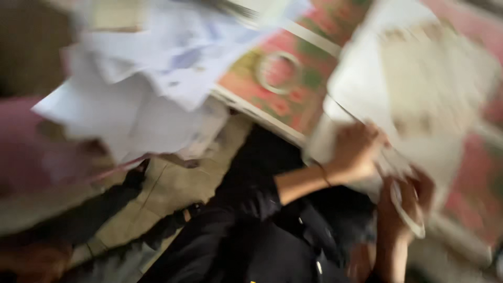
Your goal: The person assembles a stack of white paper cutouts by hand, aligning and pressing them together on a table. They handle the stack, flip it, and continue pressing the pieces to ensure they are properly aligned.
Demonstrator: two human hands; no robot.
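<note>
Head view, one frame, strong motion blur throughout; edges smeared, fine detail lost.

Far left: pink blurred mass (pixel 21 147), identity not readable. Below it, tan floor tiles (pixel 173 188) and dark clothed limbs (pixel 105 209); whose they are cannot be told.

Upper left to centre: loose heap of white papers (pixel 136 84), sheets overlapping at odd angles, print illegible. The heap hides the left part of a mat (pixel 293 78) patterned in red, green and cream with a ring motif; the mat's pale border runs diagonally, from lower centre up toward the upper left under the papers.

Centre: dark garment (pixel 251 230) fills the bottom, cut off by the lower frame edge. A bare forearm comes out of a dark sleeve and runs rightward.

Right of centre: left hand (pixel 356 152), fingers curled shut on the lower edge of a pale sheet (pixel 419 78). Sheet is large, white to cream, faint border pattern; long axis tilts from lower left to upper right, top corner toward the upper right edge. It lies over the mat and hides it there.

Just right and lower: right hand (pixel 403 209), wrist entering from below, closed around a white ring (pixel 406 209); the ring's far side is blurred. Hands near each other, contact not discernible.
</note>
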